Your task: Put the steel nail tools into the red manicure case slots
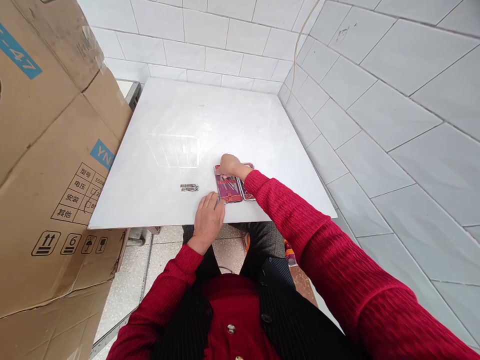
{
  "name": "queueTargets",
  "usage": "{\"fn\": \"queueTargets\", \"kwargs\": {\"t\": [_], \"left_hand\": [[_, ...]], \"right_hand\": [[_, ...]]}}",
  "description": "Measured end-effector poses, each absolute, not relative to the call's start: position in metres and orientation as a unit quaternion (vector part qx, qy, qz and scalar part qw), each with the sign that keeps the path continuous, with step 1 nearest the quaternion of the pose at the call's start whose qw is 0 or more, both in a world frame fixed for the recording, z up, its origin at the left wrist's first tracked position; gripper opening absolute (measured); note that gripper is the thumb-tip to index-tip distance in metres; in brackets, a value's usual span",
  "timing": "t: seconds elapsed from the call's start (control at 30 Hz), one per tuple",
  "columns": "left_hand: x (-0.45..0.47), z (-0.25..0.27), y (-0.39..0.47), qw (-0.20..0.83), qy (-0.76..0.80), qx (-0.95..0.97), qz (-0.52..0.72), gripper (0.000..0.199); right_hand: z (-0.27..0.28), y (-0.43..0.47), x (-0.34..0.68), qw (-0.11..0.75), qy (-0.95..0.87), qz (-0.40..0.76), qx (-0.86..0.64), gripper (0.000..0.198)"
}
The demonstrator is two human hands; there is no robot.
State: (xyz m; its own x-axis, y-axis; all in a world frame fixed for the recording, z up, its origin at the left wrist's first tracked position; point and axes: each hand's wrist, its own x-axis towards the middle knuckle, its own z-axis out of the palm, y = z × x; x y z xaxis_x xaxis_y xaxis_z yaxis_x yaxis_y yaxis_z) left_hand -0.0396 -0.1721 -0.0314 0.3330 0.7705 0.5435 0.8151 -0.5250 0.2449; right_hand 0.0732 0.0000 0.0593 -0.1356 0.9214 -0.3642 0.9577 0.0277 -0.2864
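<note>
A manicure case (235,197) lies opened flat near the table's front edge, with a red lining and several slim metal tools in its left half. My right hand (229,165) is over the upper part of that half. Its fingers are curled together, and what they hold, if anything, is hidden. My left hand (209,216) rests on the table by the case's lower left corner, fingers stretched out and lying flat, the nearest ones touching or almost touching the case. Left of it, metal nail clippers (189,188) lie on the white tabletop. My right wrist and sleeve cover part of the case's right half.
The white table (168,115) reaches back to a tiled wall (206,30), with another tiled wall (393,110) along its right side. A big cardboard box (48,150) stands along the left edge. A thin cable (296,50) hangs in the far right corner.
</note>
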Motion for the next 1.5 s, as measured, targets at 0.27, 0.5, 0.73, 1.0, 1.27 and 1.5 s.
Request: {"fn": "queueTargets", "kwargs": {"t": [0.27, 0.5, 0.73, 1.0, 1.27, 1.5], "left_hand": [[-0.04, -0.03, -0.172, 0.054, -0.483, -0.817, -0.31, 0.021], [-0.039, -0.03, -0.172, 0.048, -0.485, -0.815, -0.313, 0.021], [-0.04, -0.033, -0.173, 0.065, -0.485, -0.813, -0.316, 0.02], [-0.04, -0.037, -0.172, 0.053, -0.483, -0.815, -0.314, 0.022], [-0.04, -0.037, -0.173, 0.043, -0.488, -0.81, -0.321, 0.023], [-0.038, -0.038, -0.173, 0.041, -0.49, -0.808, -0.324, 0.023]], "right_hand": [[0.059, -0.007, 0.087, -0.04, 0.697, -0.271, 0.663, 0.025], [0.062, 0.01, 0.091, -0.118, 0.664, -0.316, 0.668, 0.023], [0.076, 0.022, 0.054, -0.094, 0.763, -0.236, 0.594, 0.014], [0.064, -0.005, -0.014, 0.076, 0.897, -0.121, 0.419, 0.014], [0.07, -0.002, 0.039, 0.018, 0.847, -0.099, 0.523, 0.019], [0.068, -0.017, 0.086, 0.085, 0.762, -0.096, 0.635, 0.022]]}}
